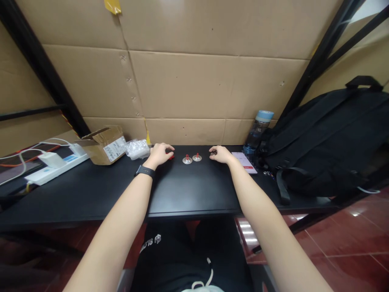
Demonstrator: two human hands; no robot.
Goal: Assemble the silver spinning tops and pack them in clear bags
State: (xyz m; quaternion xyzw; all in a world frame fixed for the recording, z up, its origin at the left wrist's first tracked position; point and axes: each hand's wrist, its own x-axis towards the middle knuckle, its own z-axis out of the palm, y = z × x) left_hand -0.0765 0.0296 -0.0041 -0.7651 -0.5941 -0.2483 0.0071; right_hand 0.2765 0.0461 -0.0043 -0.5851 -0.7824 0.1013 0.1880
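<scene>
Two clear suction cups with red hooks, a left one (187, 160) and a right one (197, 157), sit hook-up on the black table between my hands. My left hand (160, 155), with a dark band at the wrist, lies to their left, its thumb and forefinger apart. A small red piece (172, 157) shows by its thumb, mostly hidden by the hand. To the right of the cups rests my right hand (220, 154), fingers loosely bent, with a dark gap between thumb and fingers. No object can be made out in it.
Left of my hands are crumpled clear plastic wrap (137, 149), an opened cardboard box (106, 147) and a white power strip (57, 168). On the right lie a phone (244, 161), a blue-lidded bottle (257, 132) and a black backpack (328, 138). A cardboard wall (188, 89) closes the back.
</scene>
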